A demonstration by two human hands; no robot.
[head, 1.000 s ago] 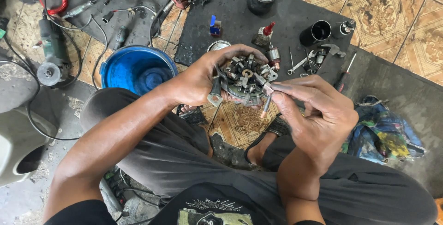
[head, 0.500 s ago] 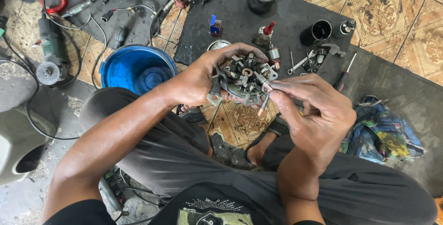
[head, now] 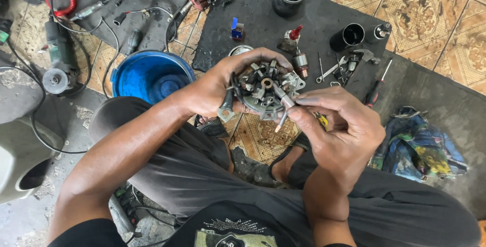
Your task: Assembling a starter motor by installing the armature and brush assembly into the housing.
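Note:
My left hand grips a round metal motor part with brush holders and wires, holding it up over my lap. A black cable with a metal lug hangs from it under my thumb. My right hand pinches a thin metal tool whose tip rests on the centre of the part. I sit cross-legged in dark trousers on a tiled floor.
A blue bucket stands left of my knee. On the black mat lie a small armature, black cylinders, wrenches and a screwdriver. An angle grinder lies far left, a crumpled rag right.
The motor part and both hands have shifted slightly; my right hand has turned the thin tool a little against the part's centre. Nothing picked up or let go.

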